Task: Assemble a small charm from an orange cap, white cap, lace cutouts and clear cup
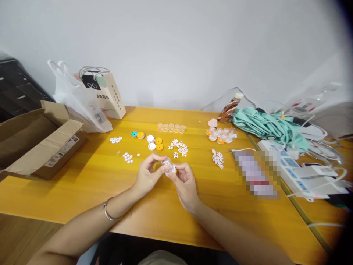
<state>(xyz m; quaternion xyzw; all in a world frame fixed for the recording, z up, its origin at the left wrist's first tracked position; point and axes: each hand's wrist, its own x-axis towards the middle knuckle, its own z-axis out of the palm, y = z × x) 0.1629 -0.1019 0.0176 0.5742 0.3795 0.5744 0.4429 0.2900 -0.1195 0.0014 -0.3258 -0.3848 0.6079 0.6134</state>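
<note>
Between both hands, above the yellow table (pixel 215 206), is a small clear plastic container with a white and orange base (pixel 169 166). My left hand (pixel 149 172) pinches its upper left part with thumb and fingers. On the lower right, my right hand (pixel 186 180) grips the base. Just beyond lie white lattice-like plastic pieces (pixel 180 147), some in a loose heap. Round white and orange caps (pixel 154 143) sit in a cluster left of them. Clear short cylinders (pixel 171 127) stand in a row farther back. Small white discs (pixel 128 158) are scattered to the left.
An open cardboard box (pixel 60 154) and bags (pixel 82 103) stand at left. At right are assembled clear-and-orange containers (pixel 220 135), more white lattice pieces (pixel 217 159), a brown bottle (pixel 230 108), a green folded umbrella (pixel 270 123), a power strip (pixel 292 173) and a pixelated phone-like object (pixel 256 173).
</note>
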